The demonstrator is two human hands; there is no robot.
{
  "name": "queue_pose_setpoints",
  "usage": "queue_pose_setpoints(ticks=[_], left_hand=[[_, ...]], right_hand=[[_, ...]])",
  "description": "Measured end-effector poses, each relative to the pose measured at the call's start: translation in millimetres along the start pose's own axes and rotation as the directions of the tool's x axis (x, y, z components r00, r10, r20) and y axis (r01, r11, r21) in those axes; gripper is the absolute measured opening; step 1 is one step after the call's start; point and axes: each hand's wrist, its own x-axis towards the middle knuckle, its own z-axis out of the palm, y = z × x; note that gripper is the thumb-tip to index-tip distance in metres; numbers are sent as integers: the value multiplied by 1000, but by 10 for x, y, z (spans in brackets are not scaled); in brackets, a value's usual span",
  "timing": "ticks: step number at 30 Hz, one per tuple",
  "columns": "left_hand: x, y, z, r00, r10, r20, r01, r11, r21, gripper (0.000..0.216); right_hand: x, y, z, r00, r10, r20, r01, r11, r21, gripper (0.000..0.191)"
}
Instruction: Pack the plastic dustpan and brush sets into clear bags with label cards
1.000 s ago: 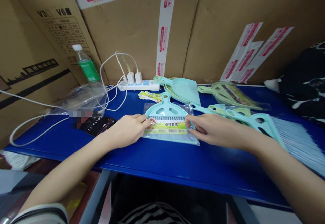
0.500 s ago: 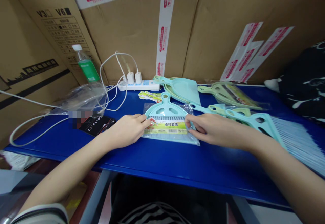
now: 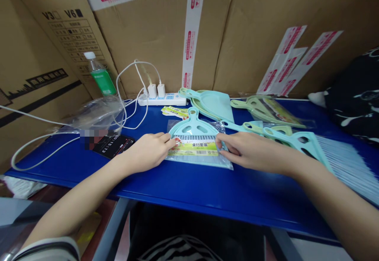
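Observation:
A light-blue dustpan and brush set lies flat in a clear plastic bag, handle pointing away from me. Across its middle sits a yellow-green printed label card. My left hand is closed on the left edge of the bagged set, fingertips beside the card. At the opposite edge, my right hand pinches the bag with thumb and forefinger. The bag's lower edge rests on the blue table.
Behind lie loose blue dustpans, label cards and a bagged green set. Brushes lie right, near my forearm. On the left are a phone, plastic bags, a bottle and a cabled power strip.
Both hands and the bagged set stay in place. Only the phone's timer has advanced by one second.

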Motion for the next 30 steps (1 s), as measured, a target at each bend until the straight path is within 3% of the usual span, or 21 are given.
queue_pose_setpoints(ticks=[30], left_hand=[[1,19,-27,1000,-12,25,12,1000,11,22]], right_hand=[[-6,-8,-12,1000,-12,-3,12,1000,16,12]])
